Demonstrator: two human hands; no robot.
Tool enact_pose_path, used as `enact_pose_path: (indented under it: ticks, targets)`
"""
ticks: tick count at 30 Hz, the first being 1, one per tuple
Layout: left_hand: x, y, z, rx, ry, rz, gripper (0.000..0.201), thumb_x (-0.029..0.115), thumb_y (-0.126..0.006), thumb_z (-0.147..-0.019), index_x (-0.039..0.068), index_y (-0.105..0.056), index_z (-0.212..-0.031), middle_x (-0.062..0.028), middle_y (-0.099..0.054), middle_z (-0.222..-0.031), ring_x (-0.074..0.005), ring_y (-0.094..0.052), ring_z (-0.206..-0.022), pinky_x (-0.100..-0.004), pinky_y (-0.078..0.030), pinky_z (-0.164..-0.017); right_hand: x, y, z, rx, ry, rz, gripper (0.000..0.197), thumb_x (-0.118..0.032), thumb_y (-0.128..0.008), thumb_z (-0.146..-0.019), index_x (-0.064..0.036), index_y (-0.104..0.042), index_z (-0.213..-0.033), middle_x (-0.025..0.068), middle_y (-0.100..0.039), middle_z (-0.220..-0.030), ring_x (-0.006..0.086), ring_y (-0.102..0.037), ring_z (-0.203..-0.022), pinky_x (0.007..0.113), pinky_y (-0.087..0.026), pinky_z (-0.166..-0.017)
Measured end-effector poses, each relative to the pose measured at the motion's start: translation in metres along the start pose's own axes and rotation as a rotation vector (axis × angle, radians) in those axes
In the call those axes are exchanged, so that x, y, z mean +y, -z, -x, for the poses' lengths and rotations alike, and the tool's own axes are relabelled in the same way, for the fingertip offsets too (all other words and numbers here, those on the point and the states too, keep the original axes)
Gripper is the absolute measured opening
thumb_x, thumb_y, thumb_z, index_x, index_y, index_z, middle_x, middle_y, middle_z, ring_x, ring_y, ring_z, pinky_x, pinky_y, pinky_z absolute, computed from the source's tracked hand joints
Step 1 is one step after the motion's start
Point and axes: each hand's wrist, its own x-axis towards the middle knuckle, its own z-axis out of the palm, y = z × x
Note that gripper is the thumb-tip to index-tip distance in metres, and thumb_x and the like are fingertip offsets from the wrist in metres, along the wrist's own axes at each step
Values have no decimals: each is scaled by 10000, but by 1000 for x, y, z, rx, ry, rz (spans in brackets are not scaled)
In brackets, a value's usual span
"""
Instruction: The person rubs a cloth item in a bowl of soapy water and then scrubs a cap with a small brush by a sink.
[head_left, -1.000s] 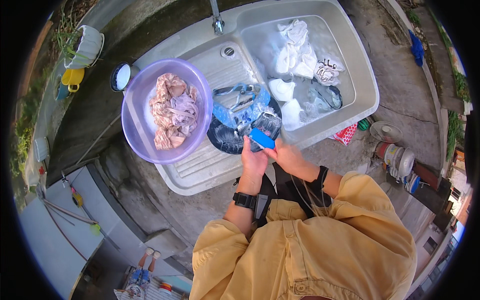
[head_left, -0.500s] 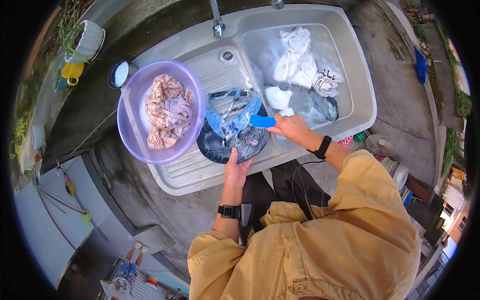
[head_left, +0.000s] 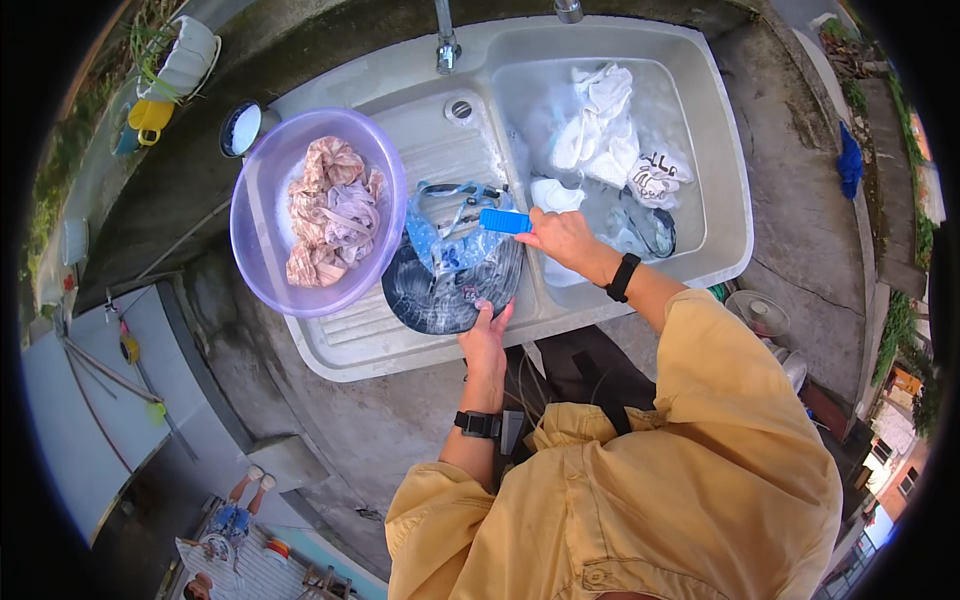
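A hat [head_left: 452,292] with a dark mottled denim-like brim and light blue patterned lining lies on the ribbed drainboard. My left hand [head_left: 487,338] grips the near right edge of its brim, thumb on top and fingers beneath. A blue scrubbing brush [head_left: 504,221] is pinched in my right hand [head_left: 562,240], held over the hat's right side at the light blue lining. The brush's underside is hidden, so I cannot tell if bristles touch the cloth. Small pink marks show on the brim close to my left thumb.
A purple basin [head_left: 243,262] with pinkish clothes [head_left: 325,210] stands left on the drainboard. The sink bowl [head_left: 706,150] at right holds cloudy water and white laundry [head_left: 605,110]. A tap [head_left: 447,52] hangs at the back. A dark bowl of white powder [head_left: 245,130] sits beyond the basin.
My right hand has moved left with the brush, from the hat's right edge further over its lining. My left hand has shifted rightward along the brim, and the hat has turned slightly.
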Motion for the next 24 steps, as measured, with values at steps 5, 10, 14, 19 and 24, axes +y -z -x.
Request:
enact_pose_path:
  ticks: [5,10,14,19,24]
  targets:
    - [10,10,-7,21,-23,-38,244,-25,-484,-843,-35,-441,-1083,-116,-520,-1040,-317,-579,-910,-384,-549,-747,-32,-25,19,27,-158,-111,437,-428,-581,-773,-2,-491,-817,149,-574,-569,306,-596,-527,380,-452,-450]
    - [0,9,-2,98,10,-23,234,-27,-479,-845,-28,-449,-1078,-109,-521,-1037,-305,-569,-931,-388,-540,-769,-18,-21,37,23,21,-77,438,-435,-575,-778,-3,-500,-794,153,-568,-558,319,-591,-522,401,-449,-449]
    - [2,15,-6,26,27,-5,248,-32,-470,-848,-14,-446,-1094,-111,-506,-1066,-284,-572,-927,-389,-538,-780,-16,-2,13,0,-198,-85,418,-420,-578,-782,-12,-487,-781,163,-569,-567,334,-592,-548,410,-457,-477]
    - [-22,17,-8,135,80,64,267,-33,-465,-851,-7,-438,-1115,-120,-497,-1086,-292,-573,-929,-399,-531,-804,-54,-24,55,-148,-68,-142,429,-438,-572,-779,-18,-486,-767,169,-570,-574,340,-594,-562,418,-453,-482]
    - [2,22,-2,-30,148,110,354,90,-550,-825,30,-439,-1155,-100,-514,-1117,-261,-541,-992,-415,-483,-838,5,0,3,-27,-109,6,444,-469,-567,-766,-29,-501,-778,151,-585,-600,334,-596,-578,431,-453,-512]
